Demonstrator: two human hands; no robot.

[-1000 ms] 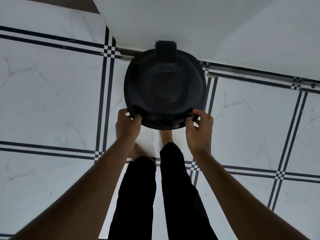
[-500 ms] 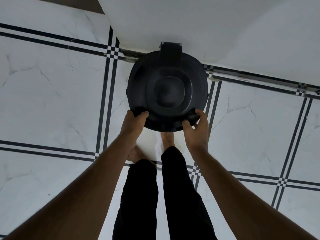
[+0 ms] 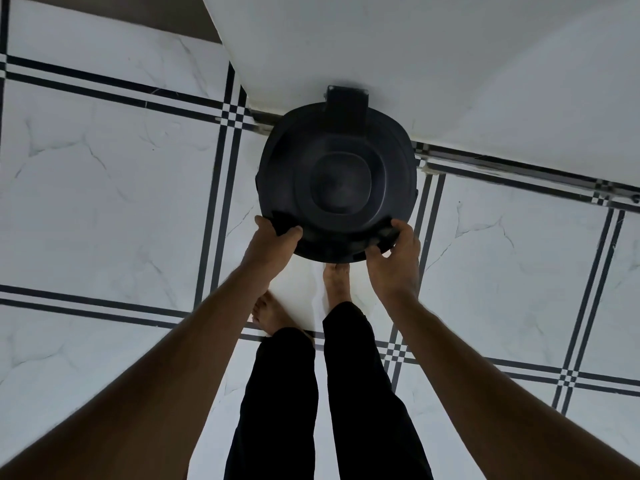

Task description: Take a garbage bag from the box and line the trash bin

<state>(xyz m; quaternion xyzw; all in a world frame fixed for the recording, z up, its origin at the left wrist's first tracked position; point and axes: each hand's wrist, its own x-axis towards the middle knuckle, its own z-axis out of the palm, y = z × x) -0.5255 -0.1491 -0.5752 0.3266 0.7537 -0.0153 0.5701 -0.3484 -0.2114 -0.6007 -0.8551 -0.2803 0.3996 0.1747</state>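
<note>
A round black trash bin [image 3: 337,181] stands on the floor against the wall, seen from straight above, its dark inside visible down to the bottom. My left hand [image 3: 273,244] grips the near-left rim, thumb on top, pinching a fold of black film that looks like the garbage bag's edge [image 3: 284,221]. On the near-right rim, my right hand [image 3: 394,261] pinches a similar black fold [image 3: 385,233]. Black on black, the bag is hard to tell from the bin. No box is in view.
A white wall [image 3: 415,46] rises directly behind the bin, where a black hinge block [image 3: 346,109] sticks out. White marble floor tiles [image 3: 104,185] with dark line borders spread all around. My bare feet [image 3: 336,282] stand just in front of the bin.
Both hands have shifted slightly inward along the near rim and closed tighter on it. The bin stays where it was.
</note>
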